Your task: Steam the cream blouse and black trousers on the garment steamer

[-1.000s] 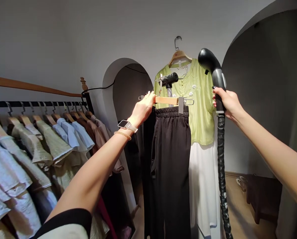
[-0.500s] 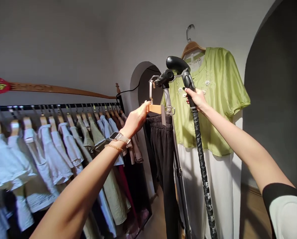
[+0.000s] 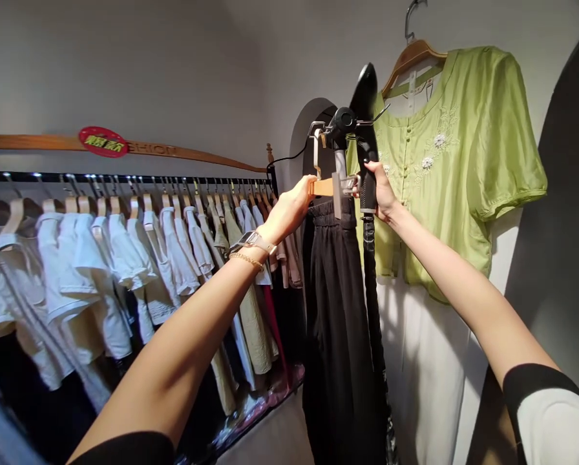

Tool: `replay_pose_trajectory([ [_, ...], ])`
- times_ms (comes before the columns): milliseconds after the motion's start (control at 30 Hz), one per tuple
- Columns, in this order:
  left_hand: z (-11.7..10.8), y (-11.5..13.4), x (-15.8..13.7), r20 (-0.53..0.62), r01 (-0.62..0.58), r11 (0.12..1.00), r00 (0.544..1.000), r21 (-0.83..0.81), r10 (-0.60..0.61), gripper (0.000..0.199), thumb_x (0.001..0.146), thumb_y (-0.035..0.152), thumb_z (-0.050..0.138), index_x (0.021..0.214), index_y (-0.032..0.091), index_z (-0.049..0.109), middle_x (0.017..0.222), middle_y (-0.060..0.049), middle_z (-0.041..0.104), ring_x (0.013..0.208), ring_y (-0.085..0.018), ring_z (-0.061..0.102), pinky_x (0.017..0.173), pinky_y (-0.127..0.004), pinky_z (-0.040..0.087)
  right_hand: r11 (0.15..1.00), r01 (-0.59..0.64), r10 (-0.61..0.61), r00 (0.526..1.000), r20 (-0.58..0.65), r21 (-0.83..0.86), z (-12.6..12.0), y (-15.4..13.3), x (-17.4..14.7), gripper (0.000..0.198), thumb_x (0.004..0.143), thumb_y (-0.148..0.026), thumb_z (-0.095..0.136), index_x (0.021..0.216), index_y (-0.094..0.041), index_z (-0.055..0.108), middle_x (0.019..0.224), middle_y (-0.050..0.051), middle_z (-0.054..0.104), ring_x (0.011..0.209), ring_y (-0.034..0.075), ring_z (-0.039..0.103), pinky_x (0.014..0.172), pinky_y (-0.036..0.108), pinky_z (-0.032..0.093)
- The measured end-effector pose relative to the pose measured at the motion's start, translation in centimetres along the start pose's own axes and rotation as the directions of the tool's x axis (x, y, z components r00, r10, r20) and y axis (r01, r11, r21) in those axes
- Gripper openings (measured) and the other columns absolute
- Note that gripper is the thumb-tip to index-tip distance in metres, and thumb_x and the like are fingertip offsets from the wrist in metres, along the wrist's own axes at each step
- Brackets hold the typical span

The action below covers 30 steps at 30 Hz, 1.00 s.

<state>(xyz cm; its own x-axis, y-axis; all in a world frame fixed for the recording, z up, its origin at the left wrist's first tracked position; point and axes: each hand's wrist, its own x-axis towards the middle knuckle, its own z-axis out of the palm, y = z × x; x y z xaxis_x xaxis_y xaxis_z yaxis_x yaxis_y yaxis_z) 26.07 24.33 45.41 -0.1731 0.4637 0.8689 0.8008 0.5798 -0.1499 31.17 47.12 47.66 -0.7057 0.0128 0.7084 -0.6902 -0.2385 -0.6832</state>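
My left hand [image 3: 292, 210], with a watch at the wrist, is closed on the end of a wooden clip hanger [image 3: 324, 187]. Black trousers [image 3: 338, 278] with a gathered waist hang from this hanger's metal clip. The hanger's hook meets the black-topped stand [image 3: 342, 123]; whether it rests there I cannot tell. My right hand [image 3: 384, 194] wraps the black handle of a garment steamer [image 3: 367, 148], its head pointing up and its covered hose [image 3: 374, 310] running down. Just behind is a green short-sleeved blouse [image 3: 444, 161] with white flowers, on a wooden hanger [image 3: 413, 58].
Along the left runs a clothes rack [image 3: 197, 176] full of pale shirts [image 3: 115, 252] on hangers. A red oval sign [image 3: 103, 141] is on its wooden top bar. White fabric [image 3: 425, 361] hangs below the blouse. An arched wall opening lies behind the stand.
The view has swung left and come closer. The steamer has turned from slanted to nearly upright and now stands nearer the trousers. My left hand keeps its grip on the hanger.
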Motion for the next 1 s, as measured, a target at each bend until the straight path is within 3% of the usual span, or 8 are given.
replay_pose_trajectory([
  [167,0.6,0.0,0.4,0.002,-0.03,0.999,1.0,-0.021,0.03,0.053,0.096,0.024,0.042,0.149,0.015,0.043,0.143,-0.019,0.057,0.12,-0.027,0.066,0.104,-0.04,0.051,1.0,0.013,-0.014,0.999,-0.029,-0.027,0.4,0.4,-0.7,0.053,0.09,-0.074,0.049,0.081,-0.022,0.057,0.076,0.0,0.062,0.066,0.012,0.061,0.057,0.022,0.053],
  [367,1.2,-0.1,1.8,-0.103,0.089,0.993,0.991,0.073,-0.081,0.046,0.101,0.022,0.035,0.145,0.015,0.044,0.146,-0.018,0.054,0.12,-0.027,0.065,0.099,-0.037,0.053,0.998,-0.058,0.058,0.998,-0.001,-0.011,0.6,0.0,-1.5,0.049,0.088,-0.071,0.054,0.086,-0.022,0.058,0.073,0.0,0.06,0.063,0.014,0.06,0.056,0.027,0.054],
  [467,1.4,0.0,2.1,-0.128,0.115,0.984,0.987,0.138,-0.098,0.042,0.102,0.023,0.035,0.141,0.017,0.049,0.149,-0.016,0.052,0.123,-0.027,0.063,0.096,-0.037,0.055,0.998,-0.008,-0.002,0.986,-0.17,-0.058,0.6,-0.1,-1.6,0.037,0.089,-0.058,0.06,0.091,-0.022,0.053,0.081,0.0,0.061,0.07,0.015,0.062,0.065,0.027,0.056],
  [567,1.3,0.5,1.9,-0.127,0.121,0.962,0.988,0.243,-0.092,0.038,0.103,0.025,0.037,0.136,0.021,0.055,0.147,-0.013,0.055,0.13,-0.028,0.057,0.093,-0.037,0.057,0.978,0.062,-0.129,0.93,-0.344,-0.199,0.5,-0.3,-1.5,0.034,0.088,-0.047,0.068,0.098,-0.023,0.046,0.099,0.002,0.062,0.095,0.016,0.064,0.088,0.029,0.055],
  [667,1.0,0.6,1.5,-0.13,0.107,0.93,0.989,0.351,-0.065,0.037,0.102,0.023,0.039,0.132,0.025,0.06,0.142,-0.012,0.06,0.137,-0.028,0.05,0.094,-0.037,0.057,0.964,0.064,-0.145,0.941,-0.305,-0.26,0.1,-0.4,-1.6,0.039,0.087,-0.047,0.07,0.105,-0.025,0.043,0.113,0.004,0.061,0.112,0.019,0.06,0.102,0.038,0.051],
  [767,0.6,0.0,0.9,-0.146,0.102,0.921,0.988,0.376,-0.05,0.036,0.101,0.02,0.04,0.129,0.027,0.063,0.139,-0.011,0.062,0.139,-0.026,0.048,0.098,-0.038,0.055,0.961,0.082,-0.14,0.968,-0.21,-0.263,-0.4,0.0,-1.5,0.049,0.085,-0.049,0.073,0.112,-0.024,0.041,0.116,0.006,0.061,0.113,0.021,0.062,0.104,0.043,0.05],
  [900,0.2,-0.9,-0.9,-0.266,0.118,0.955,0.963,0.272,-0.043,0.028,0.101,0.024,0.045,0.12,0.023,0.065,0.135,-0.012,0.065,0.137,-0.025,0.052,0.104,-0.038,0.052,0.96,0.108,-0.15,0.977,-0.149,-0.259,-1.6,1.0,-1.0,0.054,0.087,-0.048,0.072,0.122,-0.022,0.04,0.116,0.008,0.062,0.111,0.022,0.063,0.1,0.044,0.053],
  [1000,0.0,-1.0,-3.6,-0.419,0.175,0.976,0.902,0.127,-0.107,0.024,0.101,0.031,0.048,0.118,0.023,0.063,0.133,-0.012,0.065,0.133,-0.025,0.057,0.102,-0.039,0.054,0.923,0.198,-0.266,0.947,-0.177,-0.329,-2.4,1.4,-1.9,0.055,0.086,-0.049,0.073,0.125,-0.024,0.043,0.127,0.008,0.058,0.121,0.024,0.055,0.102,0.046,0.05],
])
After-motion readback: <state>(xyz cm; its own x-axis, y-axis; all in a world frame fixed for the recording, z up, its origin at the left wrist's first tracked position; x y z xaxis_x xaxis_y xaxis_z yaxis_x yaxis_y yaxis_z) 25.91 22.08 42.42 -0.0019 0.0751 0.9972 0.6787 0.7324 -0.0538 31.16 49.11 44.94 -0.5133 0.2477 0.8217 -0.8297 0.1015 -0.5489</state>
